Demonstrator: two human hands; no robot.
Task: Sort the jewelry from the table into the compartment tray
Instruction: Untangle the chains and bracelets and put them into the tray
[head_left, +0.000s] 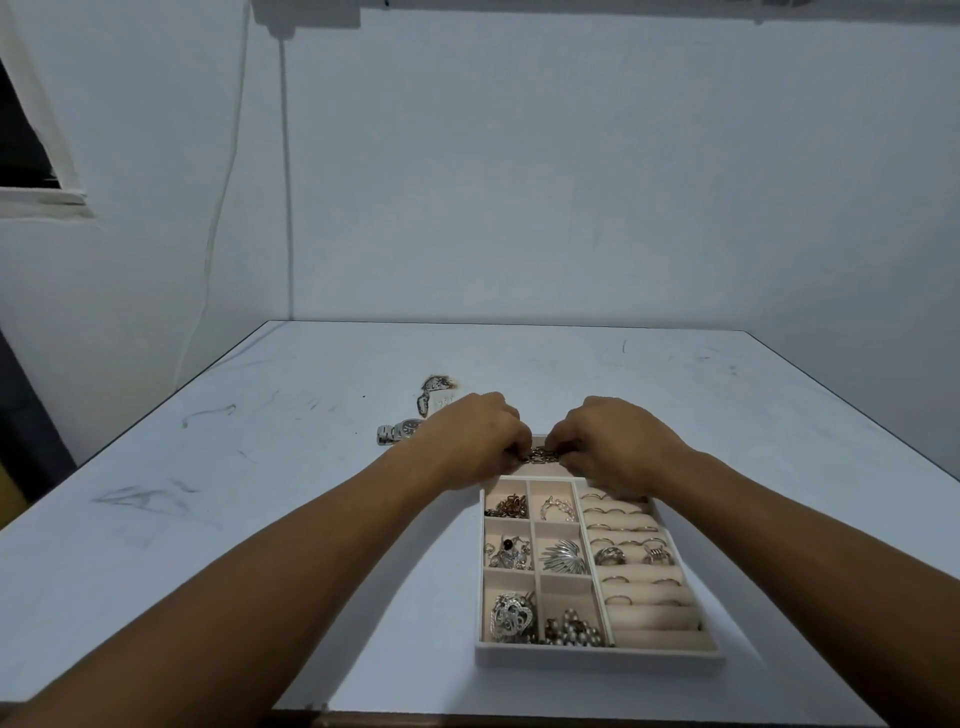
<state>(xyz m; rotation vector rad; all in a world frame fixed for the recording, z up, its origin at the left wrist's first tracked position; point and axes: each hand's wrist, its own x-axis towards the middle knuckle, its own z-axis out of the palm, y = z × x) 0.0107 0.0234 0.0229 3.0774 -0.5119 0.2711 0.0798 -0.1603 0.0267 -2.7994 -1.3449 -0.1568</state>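
Starting at the left of my view, a metal watch (399, 432) lies on the white table (260, 519), just beyond the tray's far left corner and not yet sorted, so I judge there is work left. Next across, the left hand (475, 441) is curled, fingertips pinching one end of a dark link chain (543, 456). The chain itself runs crosswise, long axis left to right, stretched fairly straight between the two hands and hanging over the far end of the tray (597, 659). I cannot tell whether it touches the lining there. The right hand (618, 441) mirrors the left, fingers clenched on the other end. My reading of the two-handed hold is that pulling the chain out lengthwise keeps it from bunching and lines it up with the wide far compartment, which looks to run the same way. Nearer me, the small square compartments on the tray's left side already hold pieces, one kind to each as far as I can make out. On the right side, rings (636, 558) sit upright in the padded rows. Most of the sorting looks done from here.
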